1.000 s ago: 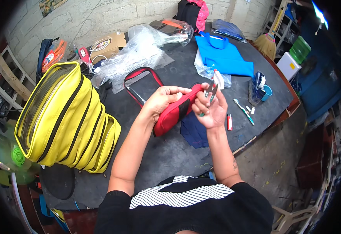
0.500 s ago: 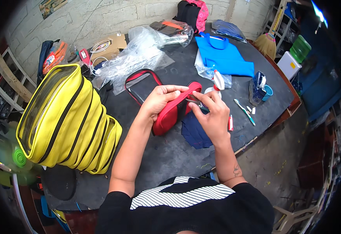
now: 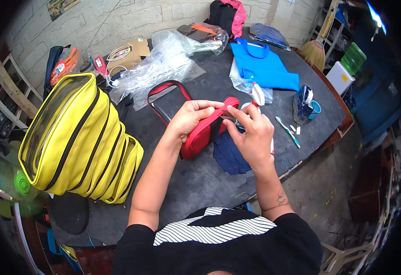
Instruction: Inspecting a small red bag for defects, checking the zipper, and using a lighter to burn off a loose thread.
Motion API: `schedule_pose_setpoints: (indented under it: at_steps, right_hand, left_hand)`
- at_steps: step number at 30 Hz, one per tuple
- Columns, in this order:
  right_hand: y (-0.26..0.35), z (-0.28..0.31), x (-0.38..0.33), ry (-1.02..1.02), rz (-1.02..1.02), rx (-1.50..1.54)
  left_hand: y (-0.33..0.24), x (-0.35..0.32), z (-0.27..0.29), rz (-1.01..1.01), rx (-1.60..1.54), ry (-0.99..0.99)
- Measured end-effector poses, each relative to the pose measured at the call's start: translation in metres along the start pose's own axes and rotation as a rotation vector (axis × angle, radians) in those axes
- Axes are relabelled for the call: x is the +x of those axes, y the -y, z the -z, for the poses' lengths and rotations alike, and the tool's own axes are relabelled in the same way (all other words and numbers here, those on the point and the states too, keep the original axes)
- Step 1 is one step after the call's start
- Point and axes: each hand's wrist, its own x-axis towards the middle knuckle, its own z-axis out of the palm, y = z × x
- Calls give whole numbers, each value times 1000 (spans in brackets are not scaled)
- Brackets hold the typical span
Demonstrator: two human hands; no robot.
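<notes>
My left hand point(image 3: 192, 120) grips a red zippered pouch point(image 3: 201, 136) with dark panels, its thumb and fingers closed along the upper edge. At the pouch's far right end, my right hand point(image 3: 251, 133) is closed, with its index fingertip against the red rim. A thin greyish, metal-looking tool shows partly between its thumb and fingers; the palm hides the rest. Beyond the pouch, a red-edged black loop point(image 3: 169, 87) lies on the table. Dark blue folded cloth point(image 3: 230, 156) sits below the right hand.
Yellow zippered cases point(image 3: 83, 142) stand on the left of the black table point(image 3: 182, 183). Clear plastic wrap point(image 3: 163, 59) and a blue bag point(image 3: 264, 68) lie at the back. A spray bottle point(image 3: 257, 95), a toothbrush point(image 3: 288, 132) and a blue cup point(image 3: 315, 109) are on the right.
My right hand has shifted slightly right, drawing the pouch's far end a little that way and hiding more of the small red item behind it. The left hand holds nearly the same place.
</notes>
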Motion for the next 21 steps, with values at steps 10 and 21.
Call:
schedule_pose_setpoints:
  at_steps: [10,21]
  right_hand:
    - [0,4,4,23,58,-51]
    - [-42,-35,-3,136,-460,1155]
  left_hand:
    - [1,1,-2,-9,21,9]
    - [2,3,-6,9,31,22]
